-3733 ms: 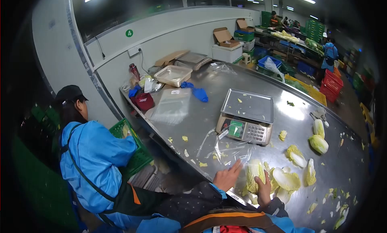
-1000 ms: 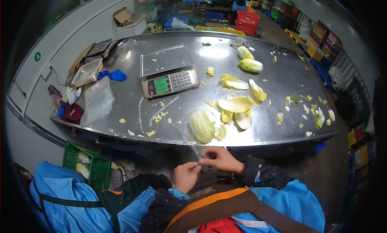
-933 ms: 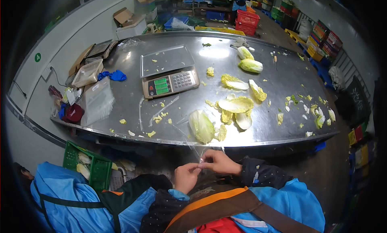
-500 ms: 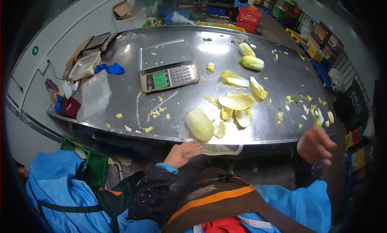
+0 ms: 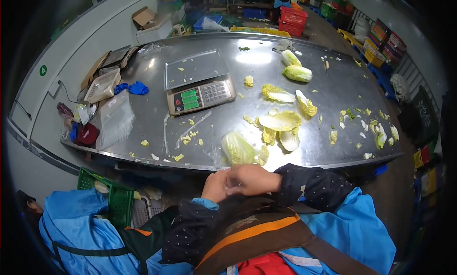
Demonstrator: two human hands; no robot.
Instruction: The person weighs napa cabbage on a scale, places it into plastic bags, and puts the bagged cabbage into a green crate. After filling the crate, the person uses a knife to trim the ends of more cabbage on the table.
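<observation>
At the steel table's (image 5: 143,127) near edge, the left hand (image 5: 215,185) and right hand (image 5: 250,179) meet, fingers bunched together (what they pinch cannot be told), just below a bagged cabbage (image 5: 236,149); loose leaves (image 5: 280,121) lie rightward.

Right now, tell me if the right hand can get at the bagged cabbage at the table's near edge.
Probably yes. The right hand sits against the left hand, just below the cabbage, and nothing lies between them.
</observation>
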